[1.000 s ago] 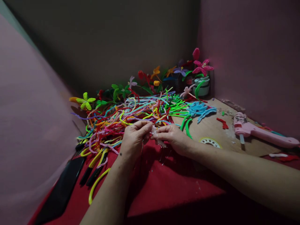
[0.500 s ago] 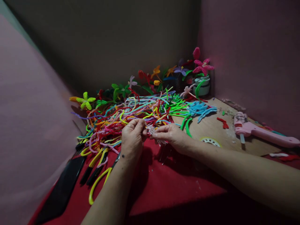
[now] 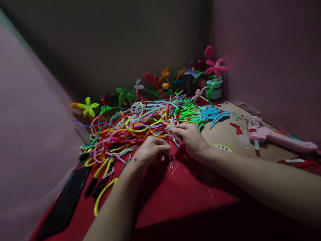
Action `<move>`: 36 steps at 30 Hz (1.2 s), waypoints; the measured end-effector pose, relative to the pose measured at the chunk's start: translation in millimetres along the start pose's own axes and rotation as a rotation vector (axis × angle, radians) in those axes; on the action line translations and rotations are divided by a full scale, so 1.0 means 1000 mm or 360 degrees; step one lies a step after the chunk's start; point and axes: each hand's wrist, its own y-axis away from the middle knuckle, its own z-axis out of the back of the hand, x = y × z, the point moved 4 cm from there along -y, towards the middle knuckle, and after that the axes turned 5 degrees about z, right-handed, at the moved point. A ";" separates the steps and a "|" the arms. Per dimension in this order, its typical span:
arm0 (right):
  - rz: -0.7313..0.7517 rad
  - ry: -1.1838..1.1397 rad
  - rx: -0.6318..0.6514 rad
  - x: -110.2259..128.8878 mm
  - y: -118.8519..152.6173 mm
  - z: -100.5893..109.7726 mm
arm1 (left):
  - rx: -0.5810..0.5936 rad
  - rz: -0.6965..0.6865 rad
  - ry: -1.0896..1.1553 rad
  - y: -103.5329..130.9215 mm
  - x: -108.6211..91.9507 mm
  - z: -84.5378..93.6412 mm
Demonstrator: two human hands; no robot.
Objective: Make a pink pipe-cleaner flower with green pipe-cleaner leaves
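Observation:
A bunch of thin, white-tipped flower stamens [image 3: 172, 123] is pinched in my right hand [image 3: 192, 137], held upright at the front of the pipe cleaner pile. My left hand [image 3: 154, 149] is lower and to the left, just above the red cloth. Its fingers are curled and pressed together; whether they hold anything is too small to make out. Several loose stamens [image 3: 171, 163] lie on the red cloth [image 3: 190, 187], just right of my left fingertips. Many coloured pipe cleaners [image 3: 140, 124] spread out behind both hands.
Yellow-and-black pliers [image 3: 99, 179], yellow-handled scissors [image 3: 104, 194] and a flat black object [image 3: 65, 197] lie on the left. On a board [image 3: 213, 134] at right are a pink glue gun [image 3: 281, 134] and blue pipe cleaners [image 3: 213, 114]. Pipe cleaner flowers [image 3: 216, 67] line the back.
My hands have separated. The right one has lifted the stamen bunch up and away, while the left has dropped towards the loose stamens on the cloth. The view has shifted slightly.

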 end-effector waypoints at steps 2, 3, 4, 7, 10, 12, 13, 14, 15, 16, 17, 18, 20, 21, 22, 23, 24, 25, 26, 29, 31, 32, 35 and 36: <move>0.0037 0.0021 0.0077 0.000 0.001 -0.001 | -0.0001 -0.0006 -0.0162 -0.004 0.003 -0.009; 0.0033 0.0030 0.0116 -0.001 0.002 -0.002 | -0.0028 -0.0023 -0.0229 -0.006 0.005 -0.010; 0.0016 0.0040 0.0147 -0.002 0.002 -0.003 | -0.0068 -0.0050 -0.0290 -0.008 0.005 -0.009; -0.0062 0.0037 0.0225 -0.006 0.003 -0.004 | -0.0237 -0.0150 -0.0383 -0.010 0.003 0.002; -0.0081 0.0043 0.0349 -0.006 0.006 -0.008 | -0.0520 -0.0250 -0.0209 -0.004 -0.005 0.016; -0.0090 0.0072 0.0428 -0.006 0.008 -0.011 | -0.0663 -0.0353 0.0046 0.002 -0.011 0.022; -0.0092 0.0095 0.0454 -0.005 0.009 -0.012 | -0.0693 -0.0405 0.0185 0.005 -0.014 0.023; -0.0094 0.0118 0.0474 -0.005 0.010 -0.013 | -0.0691 -0.0442 0.0317 0.007 -0.015 0.023; -0.0095 0.0139 0.0494 -0.004 0.011 -0.014 | -0.0667 -0.0466 0.0434 0.008 -0.016 0.023; -0.0092 0.0154 0.0510 -0.004 0.012 -0.015 | -0.0630 -0.0480 0.0529 0.009 -0.017 0.023; -0.0092 0.0161 0.0522 -0.003 0.012 -0.015 | -0.0584 -0.0488 0.0594 0.009 -0.017 0.022; -0.0098 0.0160 0.0535 -0.003 0.013 -0.016 | -0.0535 -0.0495 0.0630 0.008 -0.016 0.022; -0.0112 0.0149 0.0562 -0.002 0.013 -0.017 | -0.0455 -0.0507 0.0640 0.007 -0.016 0.020; -0.0118 0.0147 0.0568 -0.002 0.013 -0.017 | -0.0440 -0.0512 0.0638 0.007 -0.016 0.020; -0.0122 0.0149 0.0572 -0.002 0.014 -0.018 | -0.0438 -0.0515 0.0640 0.007 -0.015 0.020; -0.0124 0.0155 0.0576 -0.002 0.014 -0.018 | -0.0442 -0.0517 0.0644 0.007 -0.015 0.019; -0.0121 0.0161 0.0580 -0.003 0.014 -0.018 | -0.0446 -0.0518 0.0647 0.007 -0.015 0.019; -0.0118 0.0168 0.0585 -0.003 0.015 -0.018 | -0.0451 -0.0518 0.0648 0.008 -0.016 0.019; -0.0115 0.0177 0.0593 -0.003 0.015 -0.018 | -0.0456 -0.0520 0.0643 0.008 -0.016 0.018; -0.0123 0.0197 0.0613 -0.004 0.015 -0.018 | -0.0475 -0.0527 0.0617 0.010 -0.018 0.017; -0.0134 0.0207 0.0612 -0.005 0.015 -0.018 | -0.0484 -0.0539 0.0611 0.011 -0.019 0.017; -0.0135 0.0211 0.0608 -0.005 0.015 -0.018 | -0.0486 -0.0545 0.0610 0.011 -0.019 0.017; -0.0137 0.0213 0.0605 -0.005 0.015 -0.018 | -0.0488 -0.0554 0.0602 0.011 -0.019 0.016; -0.0140 0.0211 0.0607 -0.005 0.015 -0.018 | -0.0486 -0.0556 0.0592 0.011 -0.019 0.017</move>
